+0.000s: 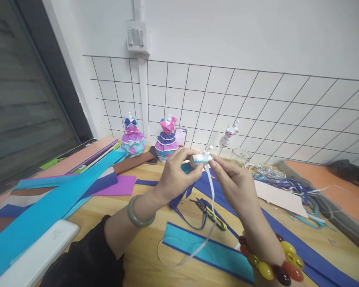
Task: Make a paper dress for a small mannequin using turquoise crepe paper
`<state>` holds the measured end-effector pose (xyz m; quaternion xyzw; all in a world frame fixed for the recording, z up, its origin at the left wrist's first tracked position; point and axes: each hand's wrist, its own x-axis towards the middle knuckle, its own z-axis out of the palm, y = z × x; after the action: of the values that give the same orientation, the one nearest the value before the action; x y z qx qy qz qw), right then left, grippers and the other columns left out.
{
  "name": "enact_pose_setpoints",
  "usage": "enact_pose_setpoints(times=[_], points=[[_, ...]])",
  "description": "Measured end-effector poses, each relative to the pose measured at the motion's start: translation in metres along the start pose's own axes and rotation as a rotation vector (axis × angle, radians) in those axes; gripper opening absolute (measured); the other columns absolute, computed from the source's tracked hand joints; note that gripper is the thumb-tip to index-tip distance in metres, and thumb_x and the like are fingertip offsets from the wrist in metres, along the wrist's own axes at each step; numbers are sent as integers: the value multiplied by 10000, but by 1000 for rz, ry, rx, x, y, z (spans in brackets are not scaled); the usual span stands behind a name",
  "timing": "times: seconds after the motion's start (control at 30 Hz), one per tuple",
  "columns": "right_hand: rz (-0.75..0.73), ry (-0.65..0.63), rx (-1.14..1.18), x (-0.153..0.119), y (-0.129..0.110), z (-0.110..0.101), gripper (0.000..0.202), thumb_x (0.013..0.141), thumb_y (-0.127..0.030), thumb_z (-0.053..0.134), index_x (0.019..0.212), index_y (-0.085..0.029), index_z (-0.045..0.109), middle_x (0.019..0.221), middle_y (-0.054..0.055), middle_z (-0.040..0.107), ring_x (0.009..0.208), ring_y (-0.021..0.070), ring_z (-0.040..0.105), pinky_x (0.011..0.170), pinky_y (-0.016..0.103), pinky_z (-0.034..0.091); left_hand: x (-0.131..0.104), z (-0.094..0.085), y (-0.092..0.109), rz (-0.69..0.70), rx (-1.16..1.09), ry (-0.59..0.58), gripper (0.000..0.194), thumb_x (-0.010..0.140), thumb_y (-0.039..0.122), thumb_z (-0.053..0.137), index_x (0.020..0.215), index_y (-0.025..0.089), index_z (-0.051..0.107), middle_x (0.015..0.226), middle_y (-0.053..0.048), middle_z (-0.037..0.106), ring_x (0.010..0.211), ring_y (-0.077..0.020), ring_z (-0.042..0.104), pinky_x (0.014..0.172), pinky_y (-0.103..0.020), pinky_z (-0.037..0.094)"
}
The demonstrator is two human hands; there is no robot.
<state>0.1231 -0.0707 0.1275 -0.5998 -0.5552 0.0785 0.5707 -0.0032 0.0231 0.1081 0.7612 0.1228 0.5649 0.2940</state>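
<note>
Figurine (202, 158), partly hidden by both hands (179, 171) (237, 185)

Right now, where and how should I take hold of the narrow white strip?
Probably pinch the narrow white strip across its flat faces just below the small white dress form, coming from the side of the right hand. There it hangs free and nearly straight, thin enough for thumb and finger; lower down it curves across the turquoise panel.
</note>
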Motion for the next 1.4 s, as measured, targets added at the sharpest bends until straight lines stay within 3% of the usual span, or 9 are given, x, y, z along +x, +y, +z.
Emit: enact_pose_setpoints(times=[0.07, 0.13, 0.23, 0.3, 0.5, 0.8, 1.1, 1.4], points=[[-10, 17, -40, -1, -1, 3, 416, 881, -457, 555, 1172, -199, 700, 1040, 69, 745, 991, 257, 668, 764, 341, 536, 1, -3, 2, 66, 76, 14, 177, 804, 167, 616, 978, 180, 582, 931, -40, 620, 859, -141, 604, 782, -287, 524], [8, 46, -147, -2, -1, 5, 502, 893, -468, 525, 1259, -143, 639, 851, 76, 743, 835, 235, 677, 656, 310, 515, 2, -5, 5, 141, 150, 38, 174, 799, 145, 610, 967, 180, 578, 906, -34, 605, 844, -137, 589, 764, -280, 518], [39, 68, -310, -4, -2, 7, 594, 924, -447, 465, 1380, -68, 506, 549, 3, 606, 546, 178, 578, 509, 271, 416, 4, -7, 8, 260, 254, 49, 184, 803, 120, 596, 974, 181, 569, 896, -34, 607, 857, -142, 585, 773, -285, 514], [23, 62, -361, -4, -3, 9, 581, 938, -424, 434, 1386, -58, 495, 495, -22, 544, 471, 155, 510, 486, 264, 370, 5, -8, 8, 312, 296, 44, 202, 804, 106, 592, 991, 177, 565, 903, -41, 612, 863, -143, 590, 768, -282, 515], [-50, 105, -466, -8, -5, 14, 522, 942, -398, 415, 1306, -63, 583, 523, 6, 569, 482, 159, 507, 514, 270, 366, 7, -11, 7, 349, 329, 21, 203, 814, 103, 581, 1010, 155, 568, 926, -62, 606, 864, -145, 600, 761, -277, 528], [-113, 108, -467, -10, 0, 19, 501, 962, -389, 382, 1305, -85, 588, 579, 44, 640, 511, 180, 573, 544, 282, 415, 9, -17, 6, 274, 331, -49, 197, 842, 132, 553, 1032, 184, 567, 965, -51, 586, 867, -139, 578, 762, -281, 518], [-106, 102, -459, -11, 0, 22, 488, 965, -392, 374, 1298, -115, 599, 609, 59, 657, 552, 200, 609, 542, 286, 419, 11, -21, 3, 298, 382, -65, 187, 851, 143, 547, 1033, 178, 572, 979, -64, 584, 865, -146, 569, 750, -282, 509], [-32, 47, -213, -12, 2, 29, 433, 970, -392, 366, 1295, -158, 530, 675, 23, 627, 589, 182, 602, 578, 301, 457, 17, -31, 3, 328, 445, -129, 177, 861, 148, 543, 1030, 188, 574, 957, -54, 571, 882, -150, 561, 791, -292, 494]])
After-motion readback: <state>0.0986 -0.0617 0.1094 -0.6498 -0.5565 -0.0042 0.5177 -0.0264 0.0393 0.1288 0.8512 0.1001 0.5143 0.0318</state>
